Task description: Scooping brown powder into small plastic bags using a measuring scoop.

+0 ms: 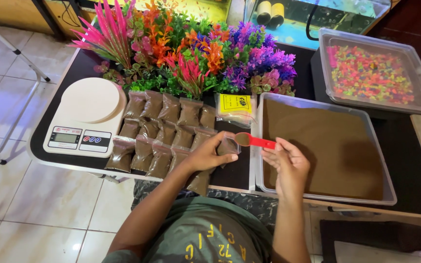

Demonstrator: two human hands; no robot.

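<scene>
Over the bench (235,178), the left hand (209,155) is pinching a small bag (228,145) open while the right hand's (288,163) fingers (279,147) are gripping a red spoon (254,140) of brown sand.

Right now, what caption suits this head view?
Right hand tips a red scoop into a small bag held by the left hand.

It looks like an aquarium-supply shop's packing corner. Beyond the hands (249,158), fish tanks (317,19) stand behind rows of bright plastic plants (196,53); a tub of coloured gravel (371,73) sits to their far right, a scale (86,117) to their left, on a black tabletop (237,175) over tiled floor (49,199).
</scene>
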